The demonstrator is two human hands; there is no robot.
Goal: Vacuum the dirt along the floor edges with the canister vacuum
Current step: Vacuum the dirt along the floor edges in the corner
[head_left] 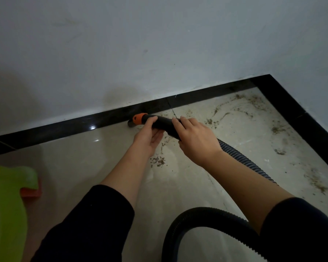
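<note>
The black plastic vacuum tube [163,122] lies nearly flat, low over the glossy beige tiled floor [83,167], and points at the foot of the pale painted wall [140,44]. A bright orange collar [139,118] rings it near the front. Beyond that, the dark nozzle tip [130,124] sits right at the shiny black skirting strip [64,127], though I cannot tell whether it actually touches.

Both hands are on the tube. The left hand [148,136] holds it just behind the collar, its grip clamped with the thumb over the top and the fingers underneath. The right hand [196,138] is further back, its fingers curled over the tube from above, also clamped on it.

From under the right hand a ribbed black hose [242,160] trails back across the floor and loops round near the person's right sleeve.

Brown crumbly dirt [158,161] lies in a small patch below the left wrist. More is smeared in streaks towards the corner on the right (that side is far the messier).

At the far left edge there is a blurry lime-green plastic object [6,205] with an orange piece [29,192] against it.
</note>
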